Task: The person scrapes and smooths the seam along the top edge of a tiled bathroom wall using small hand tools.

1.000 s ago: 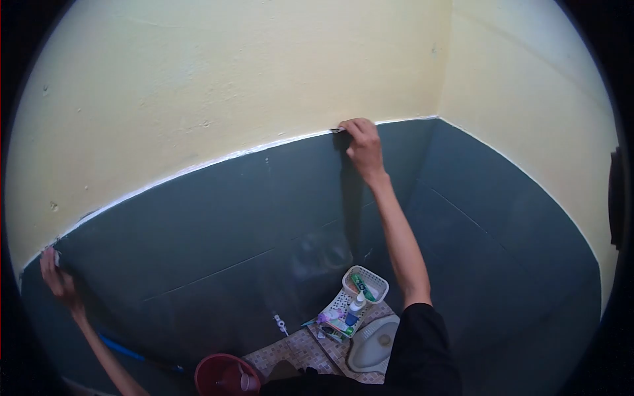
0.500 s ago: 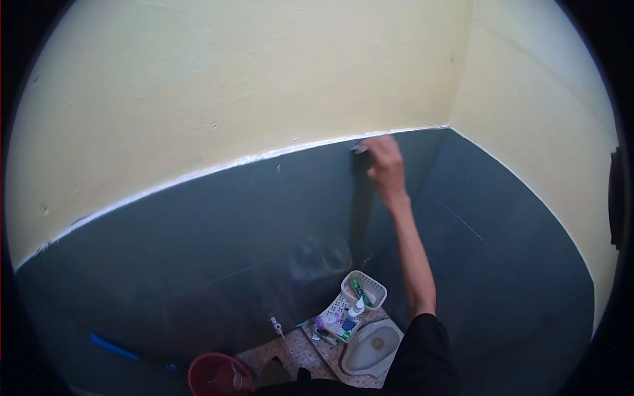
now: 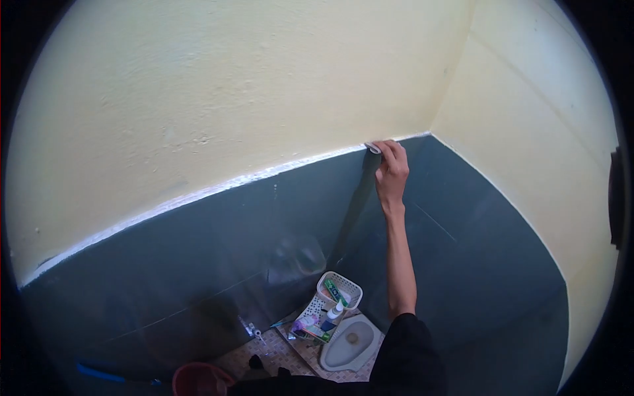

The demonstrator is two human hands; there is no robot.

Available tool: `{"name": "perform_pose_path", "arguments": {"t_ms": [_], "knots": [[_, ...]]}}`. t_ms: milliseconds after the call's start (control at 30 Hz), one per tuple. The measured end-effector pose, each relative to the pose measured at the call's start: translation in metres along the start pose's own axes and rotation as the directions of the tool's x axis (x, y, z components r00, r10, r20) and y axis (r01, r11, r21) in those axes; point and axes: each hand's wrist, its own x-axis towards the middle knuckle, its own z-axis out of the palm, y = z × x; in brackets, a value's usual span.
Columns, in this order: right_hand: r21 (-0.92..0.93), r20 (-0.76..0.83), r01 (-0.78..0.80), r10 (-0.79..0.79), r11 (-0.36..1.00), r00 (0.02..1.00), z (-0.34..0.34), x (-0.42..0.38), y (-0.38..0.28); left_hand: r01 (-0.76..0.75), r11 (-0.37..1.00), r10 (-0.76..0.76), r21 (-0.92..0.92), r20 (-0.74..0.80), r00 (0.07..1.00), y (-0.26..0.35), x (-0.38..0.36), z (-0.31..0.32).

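My right hand (image 3: 391,165) is raised to the wall, its fingers pinched on a small folded greyish piece (image 3: 374,148), which may be sandpaper or cloth. That piece touches the top edge of the dark tiles, at the white line (image 3: 264,173) between the tiles (image 3: 264,224) and the cream painted wall (image 3: 231,86). The black sleeve and forearm reach up from the lower right. My left hand is outside the view.
Far below are a white basket (image 3: 356,288) with toiletries, a bottle (image 3: 333,315), a squat toilet (image 3: 340,353), a red bucket (image 3: 188,381), a tap (image 3: 257,334) and a blue hose-like item (image 3: 99,373). A wall corner (image 3: 430,134) is at the right.
The view has shifted slightly. My right hand has brought the small piece up against the white line, where before it was just below it on the dark tiles.
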Motion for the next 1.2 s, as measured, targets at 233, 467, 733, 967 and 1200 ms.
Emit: {"name": "perform_pose_path", "arguments": {"t_ms": [233,467,733,967,1200], "knots": [[0.083,-0.004,0.187,-0.188,0.979,0.982,0.007,-0.007,-0.082,0.014,1.0,-0.014,0.005,0.065,0.998,-0.004,0.015,0.004],[-0.058,0.007,0.025,-0.024,0.998,1.0,0.0,-0.004,-0.055,0.011,1.0,-0.013,0.018,0.112,0.994,-0.002,0.035,0.0],[0.009,-0.023,0.195,-0.194,0.981,0.981,0.015,-0.012,-0.137,0.03,0.999,-0.036,0.037,0.161,0.986,-0.002,0.046,-0.007],[-0.118,-0.07,-0.031,0.023,0.993,0.997,0.018,-0.012,-0.098,0.027,0.999,-0.036,0.044,0.201,0.979,-0.006,0.055,-0.016],[0.012,-0.057,0.188,-0.187,0.982,0.981,0.027,-0.014,-0.181,0.035,0.999,-0.043,0.042,0.231,0.972,-0.012,0.055,-0.018]]}}
